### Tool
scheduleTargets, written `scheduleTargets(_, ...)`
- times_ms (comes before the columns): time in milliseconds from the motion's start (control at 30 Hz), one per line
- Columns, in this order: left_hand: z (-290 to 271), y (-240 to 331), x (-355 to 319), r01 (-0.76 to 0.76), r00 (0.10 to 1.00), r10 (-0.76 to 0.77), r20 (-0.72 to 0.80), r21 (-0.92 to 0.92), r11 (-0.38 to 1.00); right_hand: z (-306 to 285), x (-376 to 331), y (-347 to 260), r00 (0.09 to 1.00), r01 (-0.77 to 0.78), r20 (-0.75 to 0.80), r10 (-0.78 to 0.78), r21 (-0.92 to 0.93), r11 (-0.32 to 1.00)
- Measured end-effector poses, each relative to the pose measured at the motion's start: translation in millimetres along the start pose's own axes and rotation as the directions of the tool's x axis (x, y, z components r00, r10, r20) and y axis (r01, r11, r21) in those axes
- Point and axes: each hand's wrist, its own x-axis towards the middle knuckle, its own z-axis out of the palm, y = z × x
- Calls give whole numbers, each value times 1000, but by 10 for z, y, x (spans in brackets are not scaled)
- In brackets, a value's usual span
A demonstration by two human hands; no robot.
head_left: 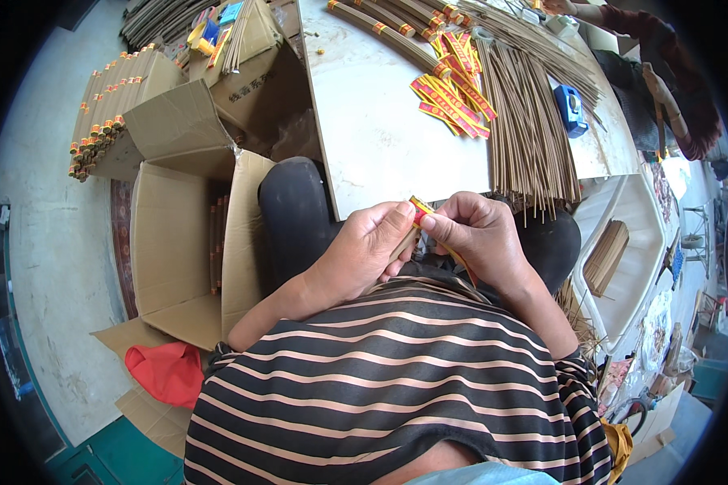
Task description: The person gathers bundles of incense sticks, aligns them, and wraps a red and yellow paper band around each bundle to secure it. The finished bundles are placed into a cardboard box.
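My left hand [362, 250] grips a thin bundle of tan incense sticks [402, 242] close to my chest. My right hand [481, 234] pinches a red and yellow paper band [421, 209] wound around the bundle's top end; a loose tail of the band hangs below my right palm. Both hands meet over my lap, just in front of the white table [380, 137]. On the table lie a pile of loose red and yellow bands [451, 93] and a spread of loose incense sticks [526, 121].
Banded stick bundles [384, 32] lie at the table's far side beside a blue tape dispenser [571, 107]. An open cardboard box [178, 242] stands at my left, more banded bundles [105, 105] beyond it. A red cloth [168, 372] lies on the floor. Another person's arm [663, 73] reaches in top right.
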Motion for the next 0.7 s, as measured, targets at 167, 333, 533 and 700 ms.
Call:
scheduleTargets(167, -14, -3, 14, 5, 1000, -5, 22, -9, 1000, 5, -4, 42, 999, 44, -15, -43, 28, 999)
scheduleTargets(333, 16, 33, 2, 2, 1000, -2, -1, 27, 1000, -25, -8, -4, 999, 48, 5, -48, -26, 999)
scheduleTargets(533, 33, 12, 15, 3, 1000, -3, -17, -5, 1000, -56, 37, 95, 993, 121, -1, -121, -72, 990)
scheduleTargets(700, 71, 9, 18, -24, 997, 26, -75, 31, 999, -87, 116, 213, 955, 290, -38, -295, -106, 951)
